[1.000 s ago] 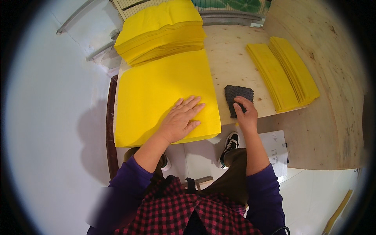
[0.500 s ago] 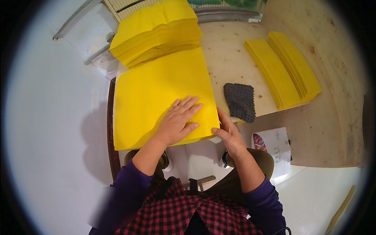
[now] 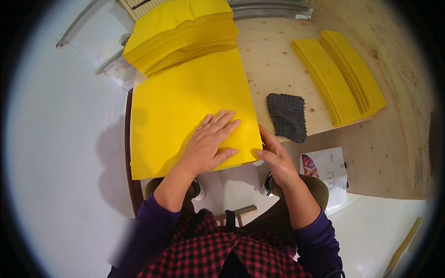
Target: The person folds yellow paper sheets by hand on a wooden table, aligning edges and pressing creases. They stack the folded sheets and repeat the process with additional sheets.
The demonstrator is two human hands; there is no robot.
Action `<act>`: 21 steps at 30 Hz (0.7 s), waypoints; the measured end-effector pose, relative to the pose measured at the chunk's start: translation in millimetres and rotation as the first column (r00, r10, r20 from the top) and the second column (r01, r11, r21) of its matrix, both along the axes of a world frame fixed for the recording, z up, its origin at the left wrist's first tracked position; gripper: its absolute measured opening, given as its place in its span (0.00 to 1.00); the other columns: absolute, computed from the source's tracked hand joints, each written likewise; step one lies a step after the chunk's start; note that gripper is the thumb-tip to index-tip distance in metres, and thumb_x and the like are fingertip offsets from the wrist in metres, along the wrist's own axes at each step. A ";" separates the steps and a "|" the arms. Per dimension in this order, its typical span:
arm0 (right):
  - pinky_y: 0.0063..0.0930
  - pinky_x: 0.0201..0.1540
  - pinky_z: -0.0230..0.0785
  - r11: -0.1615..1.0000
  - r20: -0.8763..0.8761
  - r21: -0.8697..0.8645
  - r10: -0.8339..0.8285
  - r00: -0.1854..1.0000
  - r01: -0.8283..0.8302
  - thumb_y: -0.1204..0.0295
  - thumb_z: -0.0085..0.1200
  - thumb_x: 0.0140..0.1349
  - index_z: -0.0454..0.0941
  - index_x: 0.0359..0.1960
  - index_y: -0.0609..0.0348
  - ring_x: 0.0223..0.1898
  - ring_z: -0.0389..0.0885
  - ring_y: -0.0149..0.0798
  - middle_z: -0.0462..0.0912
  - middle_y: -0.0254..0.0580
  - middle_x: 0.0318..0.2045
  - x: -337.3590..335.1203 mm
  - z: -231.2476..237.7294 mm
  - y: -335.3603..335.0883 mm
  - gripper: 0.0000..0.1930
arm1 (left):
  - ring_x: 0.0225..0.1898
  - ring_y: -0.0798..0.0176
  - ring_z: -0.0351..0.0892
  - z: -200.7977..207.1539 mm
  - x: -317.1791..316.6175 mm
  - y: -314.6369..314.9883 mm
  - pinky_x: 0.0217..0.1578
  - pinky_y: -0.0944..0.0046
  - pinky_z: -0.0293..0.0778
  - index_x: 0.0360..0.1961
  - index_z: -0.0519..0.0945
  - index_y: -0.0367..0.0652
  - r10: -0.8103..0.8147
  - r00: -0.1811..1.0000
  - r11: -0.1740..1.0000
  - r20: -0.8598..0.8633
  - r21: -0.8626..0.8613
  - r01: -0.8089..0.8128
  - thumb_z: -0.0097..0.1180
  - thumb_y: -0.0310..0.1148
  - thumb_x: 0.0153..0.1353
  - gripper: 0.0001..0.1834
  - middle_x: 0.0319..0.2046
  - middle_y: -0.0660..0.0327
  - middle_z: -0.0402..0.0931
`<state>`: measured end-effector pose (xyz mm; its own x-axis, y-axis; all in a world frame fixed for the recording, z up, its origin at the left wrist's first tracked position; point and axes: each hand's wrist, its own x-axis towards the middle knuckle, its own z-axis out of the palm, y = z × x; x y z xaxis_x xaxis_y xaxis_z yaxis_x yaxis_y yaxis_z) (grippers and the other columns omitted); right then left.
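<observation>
A large stack of yellow felt-like fabric sheets (image 3: 185, 102) lies flat in front of me. My left hand (image 3: 208, 143) rests palm down near its front right part, fingers stretched out and a little spread. At the front right corner, my right hand (image 3: 277, 160) grips the edge of the sheets, its thumb by the top and the other fingers curled at the side, partly hidden. How many sheets it pinches I cannot tell. Beyond, a thick folded-back pile of the same yellow fabric (image 3: 185, 37) bulges over the far end.
A dark grey cloth (image 3: 287, 117) lies on the wooden table (image 3: 273, 60), right of the stack. Two piles of narrow yellow strips (image 3: 331, 83) lie farther right, beside an upright wooden panel (image 3: 384, 116). Below stands a white box (image 3: 331, 173). A white wall (image 3: 60, 139) rises at left.
The view has shifted slightly, so the table things sit a little differently. Both hands keep nearly the same places on the yellow sheets.
</observation>
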<state>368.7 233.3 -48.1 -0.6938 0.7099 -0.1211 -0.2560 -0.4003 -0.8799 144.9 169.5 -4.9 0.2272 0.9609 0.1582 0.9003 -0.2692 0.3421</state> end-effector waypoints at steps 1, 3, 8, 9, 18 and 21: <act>0.32 0.65 0.57 1.000 0.027 -0.008 -0.009 1.000 0.009 0.77 0.52 0.60 0.53 0.71 0.63 0.64 0.65 0.41 0.65 0.49 0.65 -0.3 1.8 0.2 0.36 | 0.71 0.48 0.53 0.3 -0.1 -0.2 0.70 0.48 0.46 0.67 0.64 0.46 0.000 1.000 1.000 0.001 0.001 0.000 0.49 0.55 0.63 0.36 0.70 0.52 0.56; 0.31 0.64 0.58 1.000 0.040 0.000 -0.030 0.999 0.030 0.77 0.51 0.61 0.54 0.70 0.64 0.62 0.68 0.39 0.68 0.49 0.63 -1.8 5.0 0.5 0.35 | 0.71 0.48 0.53 0.7 0.0 -0.1 0.70 0.48 0.46 0.67 0.64 0.46 0.003 1.000 1.000 0.002 -0.002 -0.003 0.49 0.56 0.63 0.36 0.70 0.52 0.56; 0.30 0.63 0.60 0.997 0.085 -0.042 -0.064 0.994 0.067 0.78 0.51 0.60 0.57 0.68 0.64 0.62 0.68 0.38 0.69 0.48 0.62 -6.1 11.4 1.4 0.33 | 0.71 0.48 0.53 1.7 -0.1 0.5 0.70 0.48 0.47 0.67 0.64 0.46 0.003 1.000 1.000 0.006 -0.006 -0.003 0.49 0.56 0.63 0.36 0.69 0.52 0.57; 0.30 0.63 0.60 0.996 0.084 -0.046 -0.067 0.994 0.071 0.78 0.51 0.60 0.58 0.68 0.64 0.62 0.68 0.38 0.70 0.48 0.61 -6.4 12.4 1.5 0.32 | 0.71 0.48 0.53 1.7 0.0 0.7 0.70 0.48 0.47 0.67 0.64 0.46 0.003 1.000 1.000 0.004 -0.006 -0.003 0.49 0.56 0.63 0.37 0.69 0.52 0.57; 0.33 0.66 0.53 0.995 0.134 -0.044 -0.082 0.988 0.089 0.71 0.53 0.57 0.62 0.65 0.65 0.62 0.67 0.41 0.71 0.47 0.59 -8.3 16.0 1.4 0.32 | 0.71 0.49 0.53 3.5 0.9 0.1 0.70 0.49 0.47 0.67 0.65 0.46 0.010 1.000 1.000 0.013 -0.009 -0.010 0.51 0.55 0.62 0.36 0.69 0.54 0.57; 0.33 0.66 0.54 0.994 0.132 -0.035 -0.093 0.987 0.099 0.70 0.54 0.59 0.63 0.65 0.65 0.61 0.67 0.41 0.72 0.47 0.58 -8.9 14.9 2.1 0.31 | 0.71 0.49 0.53 4.0 1.2 -0.1 0.70 0.49 0.47 0.67 0.65 0.47 0.013 1.000 1.000 0.011 -0.010 -0.013 0.50 0.55 0.62 0.36 0.70 0.54 0.57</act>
